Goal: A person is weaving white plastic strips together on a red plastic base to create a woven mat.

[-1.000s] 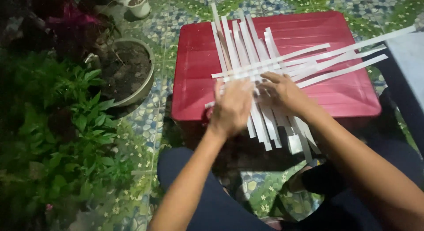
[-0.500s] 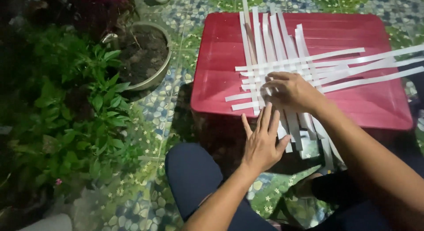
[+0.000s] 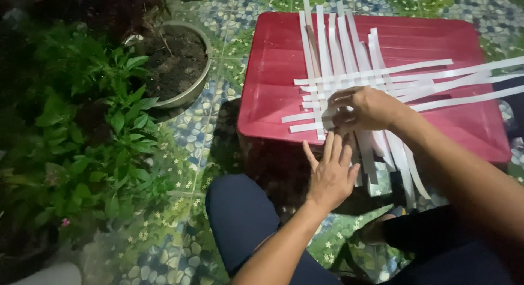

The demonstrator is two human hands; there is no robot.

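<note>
No packages, labels, signs or screens anywhere in view.

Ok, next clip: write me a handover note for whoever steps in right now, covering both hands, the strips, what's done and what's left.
Right hand: fingers curled on the woven white strips, pinching near the lower left corner of the weave.
Left hand: open, fingers spread, holding nothing, at the near edge of the red plastic lid.
Strips lie on the lid; upright ones overhang the near edge, cross ones run out to the right.
Done: a small crossed patch in the middle.
Left: the long loose ends are unwoven.
</note>
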